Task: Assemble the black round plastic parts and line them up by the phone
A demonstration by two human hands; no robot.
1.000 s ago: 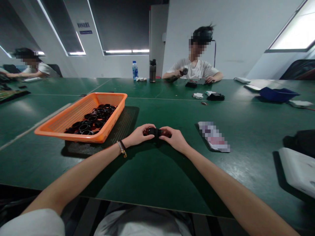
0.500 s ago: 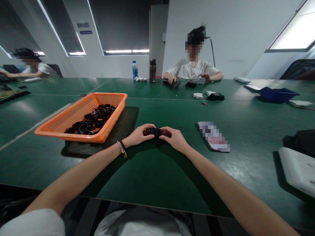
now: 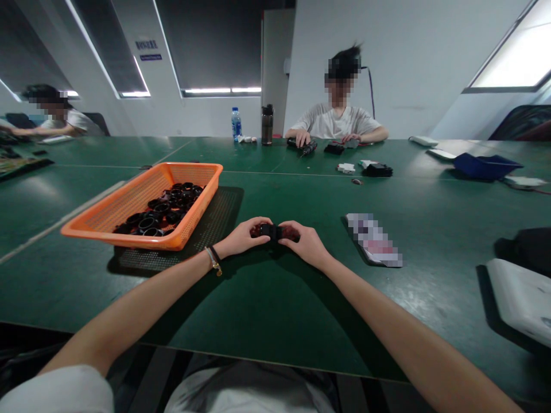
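Observation:
Both my hands meet at the middle of the green table (image 3: 267,298). My left hand (image 3: 244,236) and my right hand (image 3: 303,242) are each closed around the ends of a small black part (image 3: 272,231) with dark red bits showing beside it. The fingers hide most of the part. An orange mesh basket (image 3: 129,201) stands to the left of my hands, on a dark perforated mat (image 3: 206,229). Several black rings (image 3: 166,209) lie in the basket's near right corner.
A flat pixelated object (image 3: 373,239) lies right of my hands. A white device (image 3: 523,298) and a dark thing sit at the right edge. Across the table a person (image 3: 338,117) handles small parts; a water bottle (image 3: 236,123) and dark flask (image 3: 267,124) stand nearby. Another person (image 3: 51,115) sits far left.
My hands have stayed in place on the black part. The person across the table lowered a tool to the tabletop and now rests both hands among the parts.

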